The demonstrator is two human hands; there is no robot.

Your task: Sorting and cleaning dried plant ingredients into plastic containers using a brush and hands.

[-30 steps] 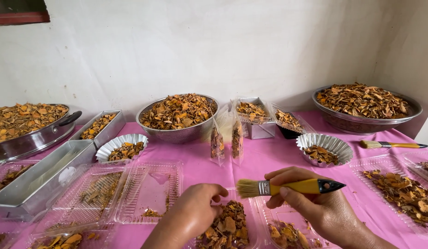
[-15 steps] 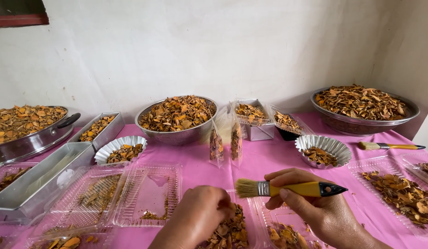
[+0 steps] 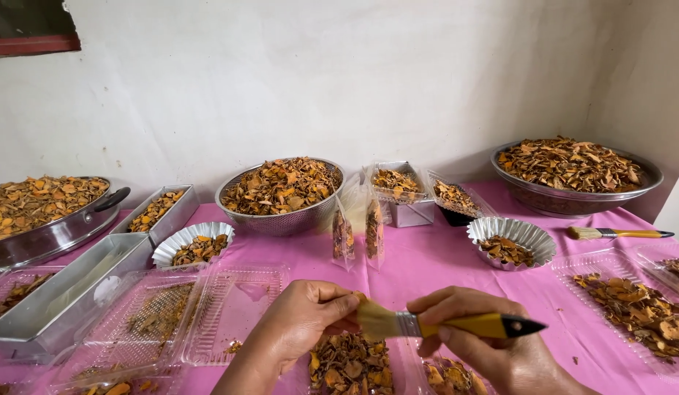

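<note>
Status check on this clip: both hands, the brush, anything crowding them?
Right hand grip shut on yellow-handled brush. Left hand pinches a small piece at the bristles. Both above open clear tray of dried orange chips. Nothing crowding.

Two hands brush a dried orange-brown piece over a clear tray on a pink-covered table.

The right hand (image 3: pixel 493 344) grips a yellow-handled paintbrush (image 3: pixel 445 324) near its metal ferrule, bristles pointing left and touching the fingertips of the left hand (image 3: pixel 303 325), which pinches a small piece hidden behind the bristles. Just below both hands lies a clear plastic tray of dried slices (image 3: pixel 350 366). An open, nearly empty clear clamshell container (image 3: pixel 229 307) sits to the left. Farther back on the table (image 3: pixel 427 260) stand a metal colander (image 3: pixel 281 194) heaped with slices, two small clear pouches (image 3: pixel 356 235) upright, a fluted foil cup (image 3: pixel 511 241), and a second brush (image 3: pixel 617 233) lying well apart at the right.
</note>
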